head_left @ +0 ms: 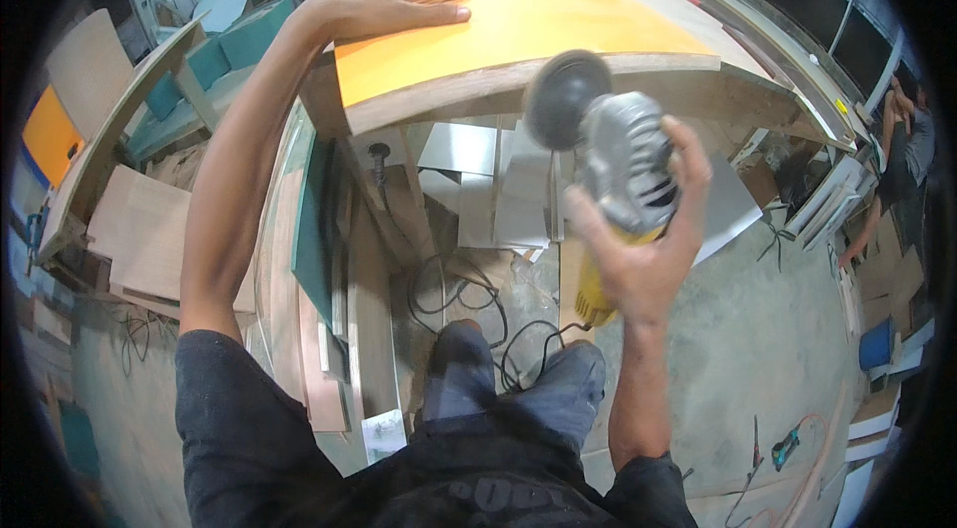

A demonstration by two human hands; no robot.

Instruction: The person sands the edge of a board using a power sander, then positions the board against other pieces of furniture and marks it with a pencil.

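My right hand [648,249] is wrapped round a yellow and grey angle grinder [630,154]. Its round dark disc [568,99], smeared by motion, is at the front edge of an orange-yellow panel [538,14]; whether it touches the edge I cannot tell. My left hand [399,9] lies flat on the panel's left part, fingers stretched out to the right. Along its front the panel shows a bare, wood-coloured edge. A black cord [538,329] runs from the grinder down past my knees.
Under the workbench [758,104] lie white and grey offcut boards [528,189]. Upright boards, one green [314,229], stand at my left. A power tool [786,448] lies on the floor at lower right. Another person [902,149] is at the far right.
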